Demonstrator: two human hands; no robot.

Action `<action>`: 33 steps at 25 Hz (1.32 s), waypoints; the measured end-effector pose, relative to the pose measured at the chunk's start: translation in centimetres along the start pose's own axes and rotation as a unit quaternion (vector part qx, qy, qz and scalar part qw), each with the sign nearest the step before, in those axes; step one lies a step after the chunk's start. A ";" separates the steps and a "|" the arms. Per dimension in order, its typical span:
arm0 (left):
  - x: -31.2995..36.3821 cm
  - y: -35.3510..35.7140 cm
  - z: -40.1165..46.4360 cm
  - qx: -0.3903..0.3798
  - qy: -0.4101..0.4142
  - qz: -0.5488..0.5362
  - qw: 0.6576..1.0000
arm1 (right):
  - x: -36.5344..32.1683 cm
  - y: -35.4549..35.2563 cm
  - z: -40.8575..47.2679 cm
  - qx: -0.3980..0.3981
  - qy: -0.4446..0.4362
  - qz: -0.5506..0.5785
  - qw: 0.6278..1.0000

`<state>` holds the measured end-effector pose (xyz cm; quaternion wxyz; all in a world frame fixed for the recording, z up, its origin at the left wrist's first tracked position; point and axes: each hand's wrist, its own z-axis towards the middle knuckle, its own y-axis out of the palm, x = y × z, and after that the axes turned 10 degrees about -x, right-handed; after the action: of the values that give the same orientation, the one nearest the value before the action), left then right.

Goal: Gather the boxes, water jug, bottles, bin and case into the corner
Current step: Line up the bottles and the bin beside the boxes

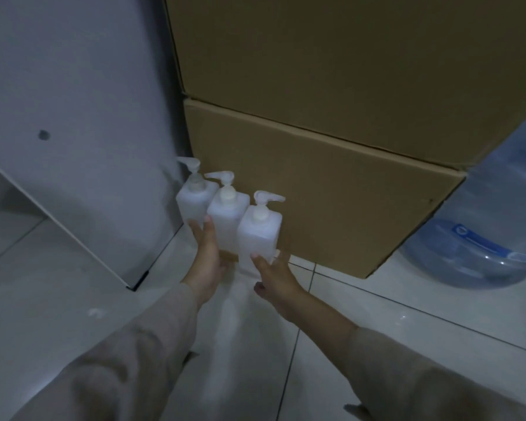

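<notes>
Three white pump bottles stand in a row on the floor against the lower cardboard box (331, 202): the left bottle (195, 199), the middle bottle (227, 212) and the right bottle (260, 235). My left hand (207, 256) is wrapped around the foot of the left and middle bottles. The base of the right bottle is held by my right hand (275, 273). A second, larger cardboard box (346, 62) is stacked on the lower one. The blue water jug (492, 232) stands to the right of the boxes.
A white panel or cabinet side (82, 141) leans at the left, close to the bottles. The floor is glossy white tile (362, 317). The room is dim.
</notes>
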<state>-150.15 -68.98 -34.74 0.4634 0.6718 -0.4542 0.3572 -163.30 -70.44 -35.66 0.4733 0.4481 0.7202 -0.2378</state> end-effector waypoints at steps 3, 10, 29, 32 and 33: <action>0.0 0.0 0.8 0.013 0.024 -0.020 0.999 | 0.7 -0.4 2.2 0.009 0.008 -0.042 0.999; -1.8 -1.6 1.5 0.055 0.041 0.048 0.996 | -1.0 0.6 3.2 -0.040 0.022 -0.116 0.992; -9.4 29.7 -10.8 -0.439 -0.081 0.241 0.862 | 1.6 -25.5 -34.8 0.358 0.147 -0.380 0.840; -11.0 31.5 -12.2 -0.447 -0.107 0.235 0.856 | 4.9 -24.5 -36.5 0.357 0.201 -0.157 0.899; -11.2 31.7 -12.6 -0.438 -0.113 0.231 0.861 | 5.5 -23.9 -36.5 0.334 0.193 -0.075 0.919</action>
<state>-184.50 -58.97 -31.40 0.5593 0.3111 -0.7555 0.1399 -202.00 -51.74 -26.51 0.1285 0.5623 0.7075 -0.4083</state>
